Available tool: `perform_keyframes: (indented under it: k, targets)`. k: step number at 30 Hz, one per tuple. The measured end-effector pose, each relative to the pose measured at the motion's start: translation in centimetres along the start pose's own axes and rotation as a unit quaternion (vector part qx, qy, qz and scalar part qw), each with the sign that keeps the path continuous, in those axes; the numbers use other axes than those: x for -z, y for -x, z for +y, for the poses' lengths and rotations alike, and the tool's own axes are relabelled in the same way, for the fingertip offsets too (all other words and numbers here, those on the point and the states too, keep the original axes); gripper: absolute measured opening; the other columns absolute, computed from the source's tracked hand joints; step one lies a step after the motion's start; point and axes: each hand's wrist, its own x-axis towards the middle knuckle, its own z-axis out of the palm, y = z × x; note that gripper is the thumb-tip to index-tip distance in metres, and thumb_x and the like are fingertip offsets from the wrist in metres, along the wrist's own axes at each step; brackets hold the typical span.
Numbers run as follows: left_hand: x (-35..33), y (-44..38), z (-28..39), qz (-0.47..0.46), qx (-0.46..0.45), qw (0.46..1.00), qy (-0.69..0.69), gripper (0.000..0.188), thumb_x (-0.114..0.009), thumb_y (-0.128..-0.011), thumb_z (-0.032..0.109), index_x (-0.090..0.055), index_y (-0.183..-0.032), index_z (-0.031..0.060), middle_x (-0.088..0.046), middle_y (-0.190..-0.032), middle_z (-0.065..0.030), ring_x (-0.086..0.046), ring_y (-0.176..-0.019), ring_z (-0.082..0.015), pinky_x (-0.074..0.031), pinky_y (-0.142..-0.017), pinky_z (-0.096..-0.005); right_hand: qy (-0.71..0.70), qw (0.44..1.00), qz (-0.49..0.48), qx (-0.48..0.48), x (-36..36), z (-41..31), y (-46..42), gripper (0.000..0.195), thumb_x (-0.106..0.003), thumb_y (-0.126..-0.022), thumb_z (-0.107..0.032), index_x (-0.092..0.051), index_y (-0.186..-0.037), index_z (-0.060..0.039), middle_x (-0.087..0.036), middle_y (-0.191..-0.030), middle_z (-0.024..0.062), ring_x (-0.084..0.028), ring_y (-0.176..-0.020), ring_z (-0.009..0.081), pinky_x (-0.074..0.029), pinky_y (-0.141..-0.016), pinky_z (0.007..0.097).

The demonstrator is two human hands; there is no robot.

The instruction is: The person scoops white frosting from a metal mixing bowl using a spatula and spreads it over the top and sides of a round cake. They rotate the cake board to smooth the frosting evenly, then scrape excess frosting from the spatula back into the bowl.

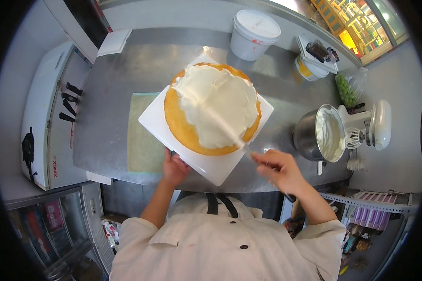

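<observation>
A round yellow sponge cake (177,121) rests on a white square board (211,170), with white cream (218,87) over much of its top and bare sponge at the left side. In my right hand (279,172) is the dark handle of a long icing spatula (225,128); its blade, blurred by motion, lies across the cream. My left hand (174,168) is at the board's lower left edge, its thumb up and its other fingers partly hidden under the board. Whether it grips the board or something below cannot be made out.
On the steel table (105,116) lies a greenish cloth (144,133), left of the board. A lidded white bucket (255,35) stands behind. At right are a steel bowl of cream (320,133) and a stand mixer (376,124). Several black-handled knives (70,100) are at the left edge.
</observation>
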Motion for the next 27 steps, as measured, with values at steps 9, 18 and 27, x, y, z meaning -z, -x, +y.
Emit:
perform_keyframes:
  k: [9, 18, 27]
  targets:
    - [0.3, 1.3, -0.6, -0.022, 0.08, 0.994, -0.077, 0.067, -0.032, -0.098, 0.06, -0.044, -0.141, 0.0105, -0.061, -0.13, -0.0135, -0.06, -0.117, -0.0306, -0.043, -0.105, -0.049, -0.056, 0.97, 0.238, -0.016, 2.2, 0.8, 4.4, 0.036, -0.063, -0.09, -0.001, -0.063, -0.126, -0.0045, -0.057, -0.089, 0.0009, -0.052, -0.057, 0.0057, -0.041, -0.046, 0.0214]
    - [-1.7, 0.8, 1.6, 0.123, -0.063, 0.987, -0.085, 0.069, -0.029, -0.101, 0.06, -0.037, -0.148, 0.0093, -0.046, -0.147, -0.0128, -0.049, -0.13, -0.0329, -0.039, -0.11, -0.0478, 0.213, 0.935, 0.224, 0.172, -2.9, 3.3, 0.0, 0.038, -0.066, -0.086, -0.002, -0.064, -0.124, -0.0039, -0.061, -0.088, 0.0112, -0.061, -0.065, 0.0211, -0.05, -0.058, 0.0301]
    - [-3.4, 1.1, 1.8, 0.092, -0.048, 0.993, -0.063, 0.072, -0.03, -0.1, 0.061, -0.034, -0.149, 0.009, -0.046, -0.146, -0.0128, -0.048, -0.131, -0.0343, -0.04, -0.11, -0.0481, 0.284, 0.926, 0.22, 0.117, 0.6, 0.7, 0.2, 0.038, -0.068, -0.082, -0.002, -0.066, -0.121, -0.0065, -0.06, -0.088, 0.0118, -0.06, -0.065, 0.0244, -0.049, -0.06, 0.0339]
